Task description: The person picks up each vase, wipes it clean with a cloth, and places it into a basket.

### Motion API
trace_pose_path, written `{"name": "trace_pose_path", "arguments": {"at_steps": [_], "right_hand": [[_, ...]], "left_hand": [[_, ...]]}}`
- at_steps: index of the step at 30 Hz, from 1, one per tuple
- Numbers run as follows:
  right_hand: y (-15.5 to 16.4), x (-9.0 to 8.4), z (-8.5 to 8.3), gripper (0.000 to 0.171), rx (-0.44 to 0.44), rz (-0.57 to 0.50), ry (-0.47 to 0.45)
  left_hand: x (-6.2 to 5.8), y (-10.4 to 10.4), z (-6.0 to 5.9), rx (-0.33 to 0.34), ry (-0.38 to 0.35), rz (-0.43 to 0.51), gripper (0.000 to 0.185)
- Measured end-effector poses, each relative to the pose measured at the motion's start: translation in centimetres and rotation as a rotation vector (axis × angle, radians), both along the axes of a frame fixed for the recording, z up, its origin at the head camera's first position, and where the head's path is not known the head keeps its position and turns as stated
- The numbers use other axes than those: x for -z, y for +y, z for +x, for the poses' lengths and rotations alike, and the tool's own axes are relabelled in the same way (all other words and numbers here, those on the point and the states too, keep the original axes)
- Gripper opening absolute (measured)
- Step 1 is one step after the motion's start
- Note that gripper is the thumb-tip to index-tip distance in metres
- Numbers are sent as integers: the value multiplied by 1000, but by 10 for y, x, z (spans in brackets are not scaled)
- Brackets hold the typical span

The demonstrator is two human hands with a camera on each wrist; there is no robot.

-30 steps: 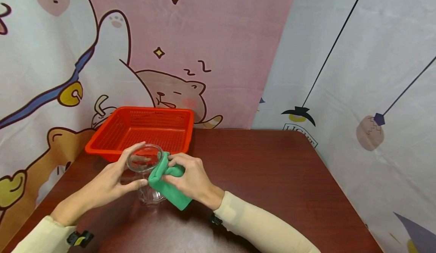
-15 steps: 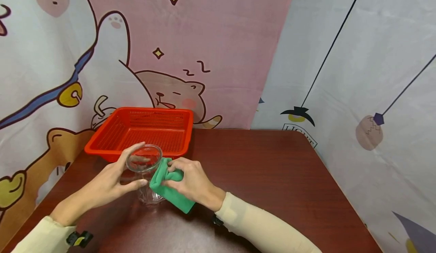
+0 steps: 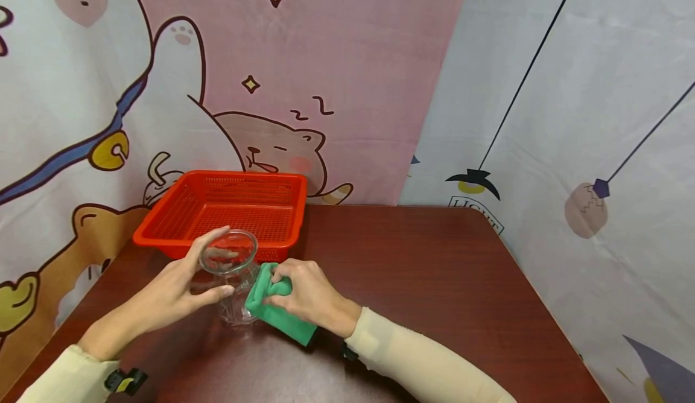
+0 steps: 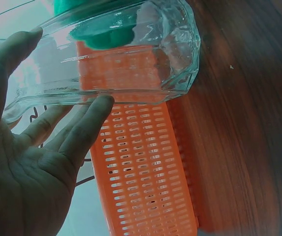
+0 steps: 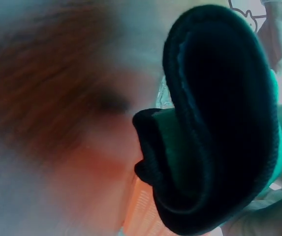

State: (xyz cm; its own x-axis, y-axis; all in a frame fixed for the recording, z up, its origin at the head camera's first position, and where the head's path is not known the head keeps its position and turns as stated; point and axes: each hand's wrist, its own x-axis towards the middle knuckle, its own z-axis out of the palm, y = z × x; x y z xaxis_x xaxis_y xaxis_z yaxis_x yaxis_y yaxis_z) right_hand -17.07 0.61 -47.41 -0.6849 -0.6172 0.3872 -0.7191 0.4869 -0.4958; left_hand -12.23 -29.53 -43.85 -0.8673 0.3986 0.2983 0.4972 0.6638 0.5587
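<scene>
A clear glass jar with a flared rim stands upright on the table. My left hand holds it near the top, thumb on the near side and fingers round the far side. In the left wrist view the jar shows a faceted base, with fingertips on its wall. My right hand pinches a folded green cloth against the jar's right side. Through the glass, green cloth shows in the left wrist view. The cloth's dark folded end fills much of the right wrist view.
A red slotted plastic basket sits just behind the jar, at the back left of the brown table. A printed curtain hangs along the back and sides.
My right hand has slid the green cloth down the jar's right side, slightly rightward and towards me. The left hand and jar stay nearly in place.
</scene>
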Motion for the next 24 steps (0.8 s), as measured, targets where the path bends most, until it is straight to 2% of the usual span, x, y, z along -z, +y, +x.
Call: {"name": "trace_pose_path", "arguments": {"at_steps": [13, 24], "right_hand": [[2, 14, -1, 30, -3, 141, 24], [1, 16, -1, 33, 15, 276, 40]], "left_hand": [[0, 0, 0, -2, 7, -1, 116], [-1, 1, 1, -7, 7, -6, 115]]}}
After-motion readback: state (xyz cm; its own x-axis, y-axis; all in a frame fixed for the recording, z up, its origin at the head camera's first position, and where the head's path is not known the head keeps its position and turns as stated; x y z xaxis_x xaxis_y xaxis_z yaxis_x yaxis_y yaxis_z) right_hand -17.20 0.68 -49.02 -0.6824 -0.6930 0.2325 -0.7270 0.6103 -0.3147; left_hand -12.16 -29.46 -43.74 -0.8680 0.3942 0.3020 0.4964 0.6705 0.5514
